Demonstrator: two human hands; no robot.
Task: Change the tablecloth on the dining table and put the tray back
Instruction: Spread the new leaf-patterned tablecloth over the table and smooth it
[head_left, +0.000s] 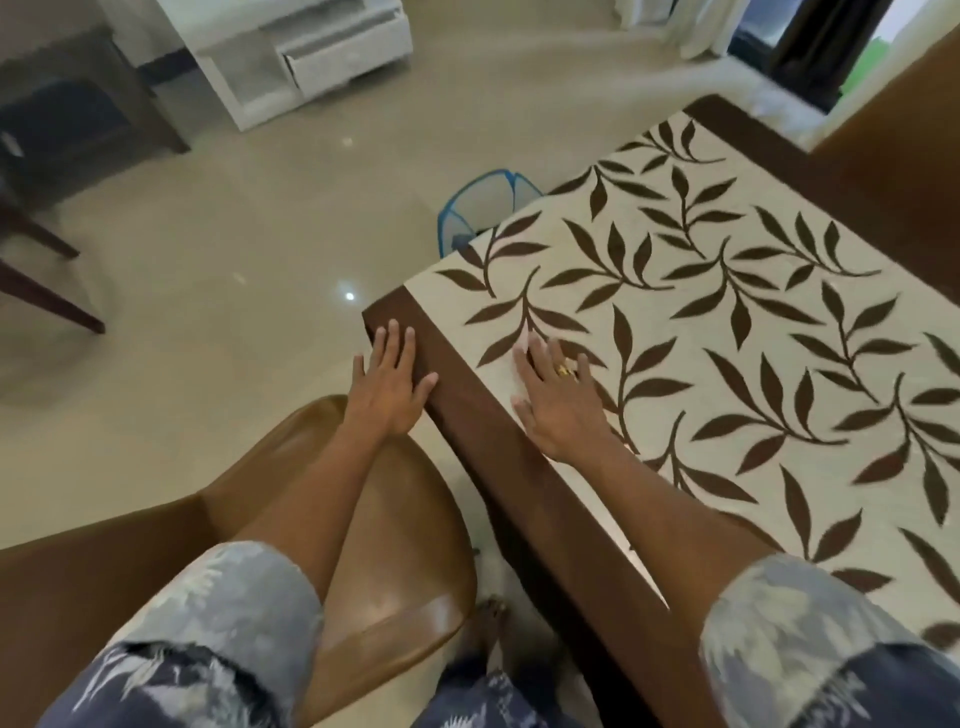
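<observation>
A cream tablecloth (701, 332) with brown leaf print and a dark brown border lies spread over the dining table, filling the right half of the view. My left hand (389, 384) lies flat with straight fingers on the brown border that hangs over the table's near corner. My right hand (558, 397), wearing a gold ring, presses flat on the cloth's top just inside the edge. No tray is in view.
A tan leather chair (395, 561) stands right below my arms, beside the table edge. A blue mesh basket (480, 208) sits on the shiny floor behind the table corner. A white cabinet (306, 57) stands far back; dark chair legs (41, 291) are at left.
</observation>
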